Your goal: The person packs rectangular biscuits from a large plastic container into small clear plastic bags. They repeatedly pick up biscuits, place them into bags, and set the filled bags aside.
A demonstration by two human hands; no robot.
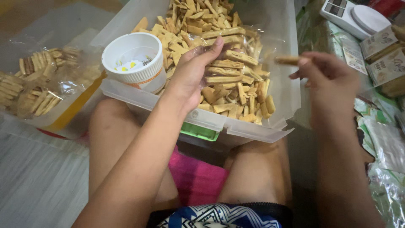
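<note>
A clear plastic bin (253, 131) rests on my knees, filled with several tan cracker sticks (202, 25). Over the bin, my left hand (192, 71) holds a stack of cracker sticks (228, 69) inside a thin clear bag. To the right of the bin, my right hand (327, 78) pinches a single cracker stick (287, 60) between thumb and fingers, a little apart from the stack. A white plastic cup (135, 61) sits in the bin's near-left corner.
A clear bag of packed crackers (38, 82) lies in a tray at the left. A white kitchen scale (356, 17) and small printed boxes (386, 55) stand at the right, above plastic wrappers (384, 143). The floor is grey wood plank.
</note>
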